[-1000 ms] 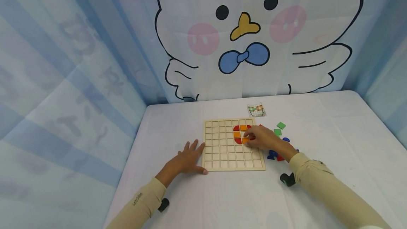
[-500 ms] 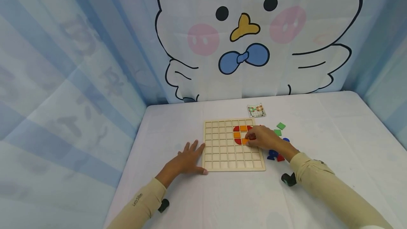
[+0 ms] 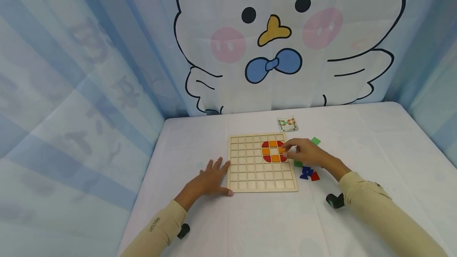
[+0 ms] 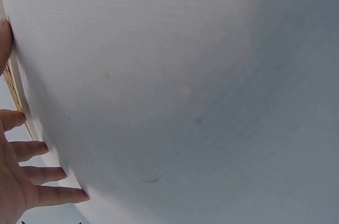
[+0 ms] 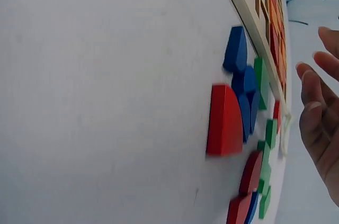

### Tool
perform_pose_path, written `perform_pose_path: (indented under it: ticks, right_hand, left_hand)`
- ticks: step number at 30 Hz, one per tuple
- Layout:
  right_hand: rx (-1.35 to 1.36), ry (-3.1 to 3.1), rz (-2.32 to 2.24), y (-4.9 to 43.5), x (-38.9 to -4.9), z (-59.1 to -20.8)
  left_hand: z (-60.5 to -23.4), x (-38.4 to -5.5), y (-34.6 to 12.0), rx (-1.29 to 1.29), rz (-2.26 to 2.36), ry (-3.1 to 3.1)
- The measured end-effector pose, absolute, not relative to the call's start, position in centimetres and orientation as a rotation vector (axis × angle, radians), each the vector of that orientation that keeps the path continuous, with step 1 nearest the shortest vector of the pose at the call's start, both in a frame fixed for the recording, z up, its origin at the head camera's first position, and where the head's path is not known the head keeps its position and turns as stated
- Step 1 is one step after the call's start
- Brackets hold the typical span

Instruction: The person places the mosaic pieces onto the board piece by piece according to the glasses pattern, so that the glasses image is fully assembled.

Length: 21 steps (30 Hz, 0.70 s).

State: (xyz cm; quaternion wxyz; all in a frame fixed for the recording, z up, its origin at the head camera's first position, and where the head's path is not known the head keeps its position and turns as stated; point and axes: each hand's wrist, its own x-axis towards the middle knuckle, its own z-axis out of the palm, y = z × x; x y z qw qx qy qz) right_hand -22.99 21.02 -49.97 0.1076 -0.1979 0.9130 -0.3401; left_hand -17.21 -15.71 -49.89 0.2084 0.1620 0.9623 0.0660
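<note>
A square wooden grid board (image 3: 254, 175) lies on the table. In its upper right, orange squares (image 3: 265, 151) and red rounded corner pieces (image 3: 266, 158) form a ring. My right hand (image 3: 306, 152) hovers at the ring's right side, fingers bent. In the right wrist view this hand (image 5: 323, 107) is raised beyond the loose pieces, thumb and fingers apart, with nothing visible between them. My left hand (image 3: 211, 180) spreads along the board's left edge, the index finger and thumb near it; the left wrist view shows its fingers (image 4: 53, 195) straight.
Right of the board lie loose blue pieces (image 5: 235, 49), a red piece (image 5: 222, 121) and green pieces (image 5: 261, 83), partly covered by my right hand in the head view. A small pattern card (image 3: 287, 123) sits behind the board. A curtain hangs behind the table.
My right hand has drawn back to the right from the ring, uncovering its right side, where an orange piece and red corners now show. The left hand stays put.
</note>
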Motion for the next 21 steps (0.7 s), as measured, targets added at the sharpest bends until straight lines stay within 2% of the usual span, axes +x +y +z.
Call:
perform_pose_path:
  ticks: [10, 21]
  right_hand:
    - [-0.377, 2.755, -0.986, 27.3, -22.4, -49.8]
    - [-0.348, 2.787, -0.898, 30.8, -21.5, -50.8]
  left_hand:
    - [-50.1, -17.3, -15.8, 0.45, 0.197, 2.68]
    - [-49.8, -17.1, -15.7, 0.436, 0.209, 2.677]
